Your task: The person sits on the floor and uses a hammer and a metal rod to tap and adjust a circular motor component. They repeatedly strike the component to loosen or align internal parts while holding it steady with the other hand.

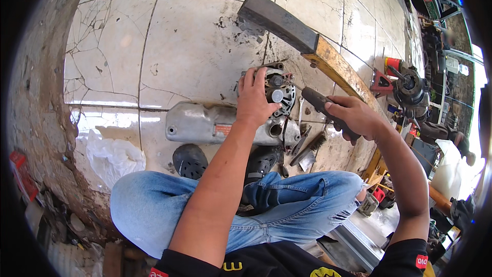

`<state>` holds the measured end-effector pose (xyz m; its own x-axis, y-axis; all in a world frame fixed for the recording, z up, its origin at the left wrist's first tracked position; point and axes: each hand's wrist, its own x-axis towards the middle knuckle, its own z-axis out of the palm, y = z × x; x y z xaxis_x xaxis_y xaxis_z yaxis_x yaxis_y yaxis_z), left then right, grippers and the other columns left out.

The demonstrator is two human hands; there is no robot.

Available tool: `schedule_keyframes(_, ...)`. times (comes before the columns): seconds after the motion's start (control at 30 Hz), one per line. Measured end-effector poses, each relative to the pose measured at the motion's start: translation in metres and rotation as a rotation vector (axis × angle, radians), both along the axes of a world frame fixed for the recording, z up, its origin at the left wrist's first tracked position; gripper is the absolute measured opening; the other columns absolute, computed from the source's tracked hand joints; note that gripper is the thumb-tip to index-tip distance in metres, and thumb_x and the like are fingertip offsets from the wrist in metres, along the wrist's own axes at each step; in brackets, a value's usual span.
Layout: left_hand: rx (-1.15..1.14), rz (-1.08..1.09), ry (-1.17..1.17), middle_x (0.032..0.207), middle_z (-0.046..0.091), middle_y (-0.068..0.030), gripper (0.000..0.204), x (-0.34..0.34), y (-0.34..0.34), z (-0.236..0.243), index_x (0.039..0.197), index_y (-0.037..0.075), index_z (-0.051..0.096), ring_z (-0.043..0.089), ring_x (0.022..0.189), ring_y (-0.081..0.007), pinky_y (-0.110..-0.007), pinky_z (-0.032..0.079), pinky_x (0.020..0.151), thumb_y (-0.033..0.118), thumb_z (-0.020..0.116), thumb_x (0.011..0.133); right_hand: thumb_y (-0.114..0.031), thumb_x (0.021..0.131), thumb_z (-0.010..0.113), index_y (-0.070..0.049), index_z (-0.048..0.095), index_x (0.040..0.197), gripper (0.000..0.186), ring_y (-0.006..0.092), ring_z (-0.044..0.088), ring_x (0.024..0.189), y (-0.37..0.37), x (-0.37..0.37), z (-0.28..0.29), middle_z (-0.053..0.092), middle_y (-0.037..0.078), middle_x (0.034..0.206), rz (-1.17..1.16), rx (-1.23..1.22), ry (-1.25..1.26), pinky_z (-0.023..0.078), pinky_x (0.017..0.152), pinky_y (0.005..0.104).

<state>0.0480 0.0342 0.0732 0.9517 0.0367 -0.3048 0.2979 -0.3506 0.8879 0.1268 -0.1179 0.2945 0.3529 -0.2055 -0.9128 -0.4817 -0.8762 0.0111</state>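
Note:
My left hand (252, 95) grips a silver alternator (288, 103) standing on the tiles, thumb and fingers around its near side and top. My right hand (347, 115) is closed on a dark-handled tool (315, 98), its thin shaft pointing at the alternator's terminal area; I cannot tell whether the tip touches. A dull silver metal cover (195, 123) lies just below the alternator, beside a wire brush (316, 142) and some hand tools. Past them, a long steel bar with a dark end and a yellow section (328, 54) runs diagonally.
My bent legs in jeans (143, 205) and black clogs (189, 159) are close below. A crumpled plastic bag (115, 156) lies left, near a worn concrete strip (51, 97). Red jack stand (380, 83), metal parts (410, 95) and cluttered gear crowd the right.

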Motion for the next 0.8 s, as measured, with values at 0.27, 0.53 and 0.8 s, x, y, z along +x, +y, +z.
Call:
schedule_keyframes(0.27,0.005,0.003,0.014,0.145,0.042,-0.0156,0.101,-0.001,0.001,0.001,0.145,0.008,0.040,0.042,0.133,-0.0389,-0.045,0.040,0.112,0.014,0.094,0.059,-0.041,0.102,0.052,-0.006,0.060,0.132,0.046,0.0135,0.059,0.049,0.006,0.006,0.001,0.058,0.005,0.072,-0.033,0.010,0.049,0.047,0.039,0.0295)
schedule_keyframes(0.53,-0.019,0.004,0.026,0.149,0.037,-0.0109,0.100,0.000,-0.001,-0.004,0.145,0.016,0.040,0.036,0.138,-0.0424,-0.050,0.041,0.112,0.015,0.093,0.061,-0.041,0.103,0.051,-0.005,0.055,0.127,0.044,0.0155,0.059,0.049,-0.002,0.027,-0.006,0.060,0.006,0.073,-0.257,0.035,0.198,0.047,0.038,0.0312)
schedule_keyframes(0.8,-0.024,0.010,0.003,0.148,0.039,-0.0130,0.099,0.000,-0.001,-0.002,0.145,0.013,0.042,0.036,0.137,-0.0429,-0.051,0.039,0.113,0.014,0.093,0.060,-0.040,0.104,0.048,-0.006,0.055,0.115,0.036,0.0151,0.061,0.050,0.005,0.061,-0.010,0.060,0.007,0.074,-0.246,0.052,0.362,0.049,0.036,0.0331)
